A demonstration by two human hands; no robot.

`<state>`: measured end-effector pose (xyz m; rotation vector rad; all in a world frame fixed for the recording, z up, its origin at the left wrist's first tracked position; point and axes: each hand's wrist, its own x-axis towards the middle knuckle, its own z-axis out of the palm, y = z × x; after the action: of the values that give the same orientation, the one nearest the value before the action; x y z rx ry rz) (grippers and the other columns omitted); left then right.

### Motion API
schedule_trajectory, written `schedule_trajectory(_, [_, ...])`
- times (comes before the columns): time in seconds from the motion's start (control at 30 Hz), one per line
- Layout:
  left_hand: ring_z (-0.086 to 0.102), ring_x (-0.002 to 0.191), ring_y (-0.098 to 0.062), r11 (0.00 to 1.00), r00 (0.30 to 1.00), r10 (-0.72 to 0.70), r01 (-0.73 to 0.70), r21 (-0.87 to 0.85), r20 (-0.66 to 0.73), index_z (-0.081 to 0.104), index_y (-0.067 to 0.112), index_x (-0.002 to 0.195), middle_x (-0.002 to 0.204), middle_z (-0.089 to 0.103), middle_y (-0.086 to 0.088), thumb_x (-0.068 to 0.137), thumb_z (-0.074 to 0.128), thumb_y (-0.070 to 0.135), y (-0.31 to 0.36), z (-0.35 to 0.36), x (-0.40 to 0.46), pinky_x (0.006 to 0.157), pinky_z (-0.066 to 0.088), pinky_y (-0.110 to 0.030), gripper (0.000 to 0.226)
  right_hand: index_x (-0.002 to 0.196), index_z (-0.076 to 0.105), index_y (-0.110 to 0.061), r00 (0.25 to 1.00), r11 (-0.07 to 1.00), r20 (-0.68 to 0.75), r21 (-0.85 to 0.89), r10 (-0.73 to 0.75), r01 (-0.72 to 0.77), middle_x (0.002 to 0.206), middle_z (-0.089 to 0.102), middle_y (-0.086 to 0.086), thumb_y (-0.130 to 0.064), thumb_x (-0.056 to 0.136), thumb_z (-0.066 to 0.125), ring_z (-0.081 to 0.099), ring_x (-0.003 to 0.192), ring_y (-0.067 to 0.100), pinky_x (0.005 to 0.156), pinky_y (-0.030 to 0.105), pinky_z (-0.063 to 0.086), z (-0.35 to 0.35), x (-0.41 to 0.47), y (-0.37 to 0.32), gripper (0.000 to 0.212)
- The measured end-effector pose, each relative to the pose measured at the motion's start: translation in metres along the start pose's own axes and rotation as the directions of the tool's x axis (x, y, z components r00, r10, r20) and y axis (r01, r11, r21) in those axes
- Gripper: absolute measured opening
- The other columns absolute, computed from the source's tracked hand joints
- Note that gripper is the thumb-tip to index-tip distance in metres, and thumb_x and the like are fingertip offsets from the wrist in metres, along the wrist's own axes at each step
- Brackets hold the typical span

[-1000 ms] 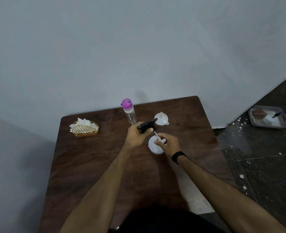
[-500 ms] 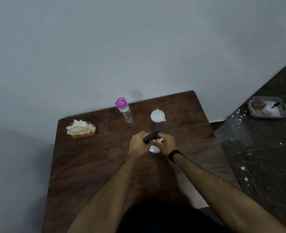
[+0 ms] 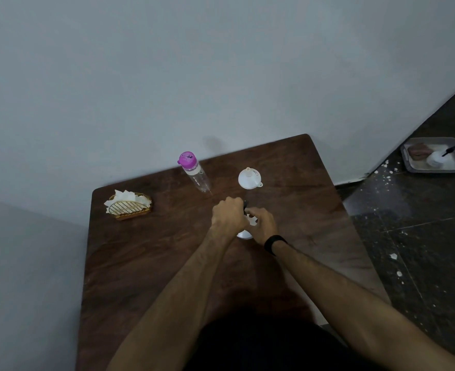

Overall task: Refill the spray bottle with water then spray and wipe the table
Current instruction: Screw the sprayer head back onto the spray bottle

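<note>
Head view: both hands work the spray bottle (image 3: 244,234) at mid-table.

Left hand (image 3: 229,214) is curled over the black trigger head (image 3: 245,204); right hand (image 3: 262,223) wraps the white neck below, near the centre of the table (image 3: 146,258). The bottle is probably light, stiff plastic, smooth and liable to slip when wet; holding the body steady and twisting at the collar seems safest. Far side holds a pink-capped water bottle (image 3: 194,172), a white funnel (image 3: 249,179) and, to the left, a napkin basket (image 3: 128,206).
</note>
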<state>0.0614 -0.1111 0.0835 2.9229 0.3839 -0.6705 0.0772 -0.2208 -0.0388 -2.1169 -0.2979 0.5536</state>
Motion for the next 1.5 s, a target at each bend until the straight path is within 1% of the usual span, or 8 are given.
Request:
schedule_trajectory(0.23, [0.065,0.098,-0.025,0.958,0.959,0.283,-0.281,0.066,-0.028,0.069,0.013,0.105,0.108,0.064,-0.003,0.091,0.058,0.012,-0.018,0.005,0.002,0.083,0.042,-0.031,0.018,0.109,0.072,-0.018,1.000,0.999,0.003,0.054,-0.006,0.005,0.108,0.067,-0.002,-0.033,0.074,0.081,0.052,0.098,0.012,0.084,0.031,0.047,-0.001,0.001,0.000,0.039])
schedule_trajectory(0.37, [0.062,0.086,-0.018,0.919,0.887,0.394,-0.381,0.103,-0.241,0.068,0.016,0.089,0.089,0.065,0.003,0.088,0.059,0.041,-0.038,0.030,0.006,0.095,0.036,-0.035,0.026,0.108,0.072,-0.025,0.998,0.998,0.024,-0.001,-0.055,0.055,0.102,0.068,-0.011,-0.038,0.076,0.077,0.054,0.091,0.012,0.080,0.033,0.049,-0.001,0.003,0.004,0.035])
schedule_trajectory(0.5, [0.061,0.088,-0.018,0.980,0.849,0.162,-0.197,-0.015,-0.504,0.069,0.017,0.074,0.084,0.066,0.003,0.092,0.049,0.056,-0.020,0.050,0.000,0.103,0.035,-0.046,0.047,0.107,0.070,-0.020,0.998,0.998,-0.004,-0.008,-0.059,0.059,0.104,0.069,-0.006,-0.032,0.081,0.070,0.056,0.092,0.014,0.087,0.036,0.048,-0.003,0.002,0.003,0.028])
schedule_trajectory(0.7, [0.043,0.126,-0.018,0.935,0.887,-0.190,0.032,-0.354,-0.421,0.069,0.022,0.074,0.116,0.059,0.005,0.078,0.053,0.045,0.005,0.047,-0.004,0.110,0.015,-0.060,0.029,0.099,0.071,-0.013,0.996,0.993,0.004,-0.075,-0.094,0.094,0.104,0.070,0.000,-0.014,0.083,0.067,0.048,0.087,0.011,0.089,0.039,0.048,-0.007,0.002,-0.002,0.017])
schedule_trajectory(0.97, [0.025,0.140,-0.019,0.864,0.928,-0.220,0.043,-0.502,-0.300,0.061,0.023,0.115,0.140,0.037,-0.001,0.068,0.055,0.029,-0.021,0.051,-0.004,0.116,0.009,-0.046,0.047,0.111,0.070,-0.034,0.986,0.974,-0.027,-0.164,-0.162,0.155,0.108,0.070,-0.016,-0.061,0.079,0.058,0.059,0.099,0.011,0.091,0.035,0.048,0.010,0.007,0.012,0.043])
schedule_trajectory(1.13, [0.036,0.110,-0.006,0.852,0.929,-0.170,-0.028,-0.523,-0.328,0.064,0.026,0.103,0.112,0.040,0.013,0.087,0.027,0.047,-0.021,0.053,-0.013,0.110,0.023,-0.044,0.045,0.110,0.070,-0.031,0.983,0.971,-0.051,-0.172,-0.178,0.167,0.104,0.072,-0.010,-0.065,0.076,0.060,0.061,0.098,0.014,0.088,0.036,0.050,0.010,0.008,0.008,0.049])
schedule_trajectory(1.3, [0.025,0.144,-0.023,0.771,0.771,-0.428,0.039,-0.635,-0.471,0.055,0.020,0.130,0.150,0.033,-0.008,0.082,0.067,0.028,-0.006,0.046,-0.011,0.119,0.014,-0.051,0.051,0.116,0.069,-0.025,0.985,0.976,-0.052,-0.152,-0.163,0.153,0.111,0.070,-0.001,-0.046,0.081,0.072,0.055,0.105,0.021,0.091,0.038,0.046,0.004,-0.004,-0.003,0.041])
schedule_trajectory(1.5, [0.045,0.130,-0.031,0.262,0.512,-0.859,0.432,-0.863,-0.005,0.046,0.010,0.133,0.138,0.044,-0.012,0.054,0.091,0.059,0.014,0.031,-0.015,0.109,0.036,-0.048,0.104,0.120,0.068,-0.016,0.992,0.978,-0.020,-0.172,-0.123,0.117,0.119,0.068,0.005,-0.043,0.083,0.073,0.055,0.111,0.026,0.095,0.039,0.043,0.002,-0.007,-0.006,0.046])
